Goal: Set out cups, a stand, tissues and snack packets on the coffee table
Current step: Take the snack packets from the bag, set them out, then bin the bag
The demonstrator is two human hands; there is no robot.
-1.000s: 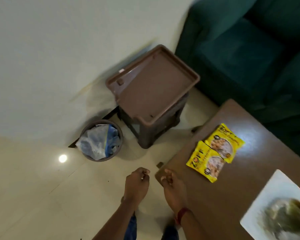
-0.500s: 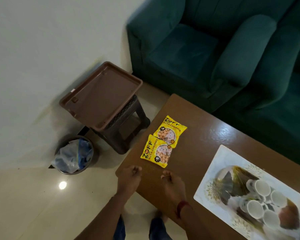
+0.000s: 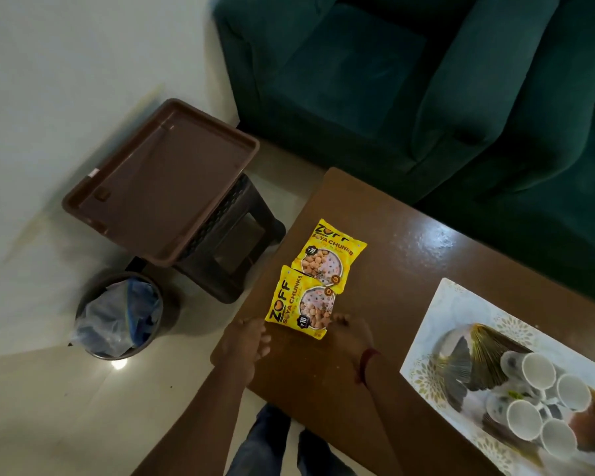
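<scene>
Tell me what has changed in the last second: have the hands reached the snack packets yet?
Both hands moved forward over the coffee table: the left hand and right hand now flank the nearer snack packet at its near edge, fingers at its corners; whether they grip it is unclear. It and the farther packet lie where they were; the cups stay on their tray.

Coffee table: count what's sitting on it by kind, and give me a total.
Yellow snack packets: 2
White cups: 4
Patterned tray: 1
Total: 7
Anything else among the cups is too blurred to tell.
</scene>
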